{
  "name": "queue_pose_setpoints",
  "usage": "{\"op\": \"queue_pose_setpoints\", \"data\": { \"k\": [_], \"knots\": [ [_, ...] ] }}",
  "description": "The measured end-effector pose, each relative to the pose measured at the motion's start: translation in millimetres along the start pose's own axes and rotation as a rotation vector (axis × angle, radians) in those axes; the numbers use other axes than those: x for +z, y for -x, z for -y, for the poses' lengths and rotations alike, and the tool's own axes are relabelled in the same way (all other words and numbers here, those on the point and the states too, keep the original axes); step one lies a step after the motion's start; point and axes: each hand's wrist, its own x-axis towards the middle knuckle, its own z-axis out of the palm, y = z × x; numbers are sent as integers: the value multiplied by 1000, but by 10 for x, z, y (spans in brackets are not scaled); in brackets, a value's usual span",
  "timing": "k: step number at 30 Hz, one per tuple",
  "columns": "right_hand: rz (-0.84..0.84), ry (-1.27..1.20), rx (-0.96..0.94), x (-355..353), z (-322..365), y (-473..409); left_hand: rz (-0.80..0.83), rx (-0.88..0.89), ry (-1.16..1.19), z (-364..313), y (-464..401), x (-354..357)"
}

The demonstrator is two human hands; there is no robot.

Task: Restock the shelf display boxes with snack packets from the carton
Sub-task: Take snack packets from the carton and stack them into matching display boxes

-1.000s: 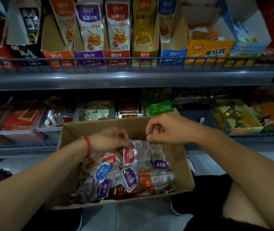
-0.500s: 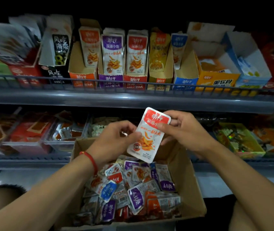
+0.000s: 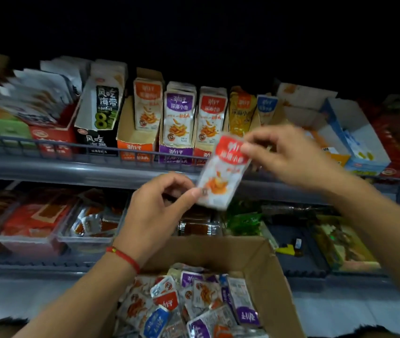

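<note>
A red-topped snack packet (image 3: 223, 176) is up in front of the upper shelf, just below the red display box (image 3: 210, 123). My right hand (image 3: 289, 159) pinches its top edge. My left hand (image 3: 160, 211) pinches its lower left corner with thumb and forefinger. Below, the brown carton (image 3: 269, 272) holds several mixed red, purple, blue and orange packets (image 3: 194, 303). On the upper shelf stand an orange box (image 3: 142, 118), a purple box (image 3: 179, 118), the red box, a yellow box (image 3: 241, 113) and a blue box (image 3: 267, 106).
A wire rail (image 3: 72, 145) runs along the upper shelf's front edge. A black seaweed box (image 3: 103, 111) stands left of the orange one; open blue and orange cartons (image 3: 355, 140) sit at the right. The lower shelf (image 3: 47, 225) holds trays of other snacks.
Both hands took a red packet out of the carton and raised it toward the upper shelf. The camera has tilted upward, so the carton now sits lower in view.
</note>
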Motion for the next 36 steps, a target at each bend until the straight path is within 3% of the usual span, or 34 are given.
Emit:
{"op": "queue_pose_setpoints", "data": {
  "k": [4,6,11,24,36],
  "knots": [
    [-368,155,-79,-378,4,-535,-119,-54,-25,127,-73,-101],
    [-446,251,-84,-451,-29,-779,-139,-77,-13,148,-100,-133],
    [-386,431,-111,-272,-152,-1164,-156,-102,23,148,-118,-181],
    [-189,447,-4,216,-339,-1400,-111,-119,95,117,-81,-243],
    [-356,441,40,317,-433,-1493,-105,-110,38,127,-78,-248]
  ]
}}
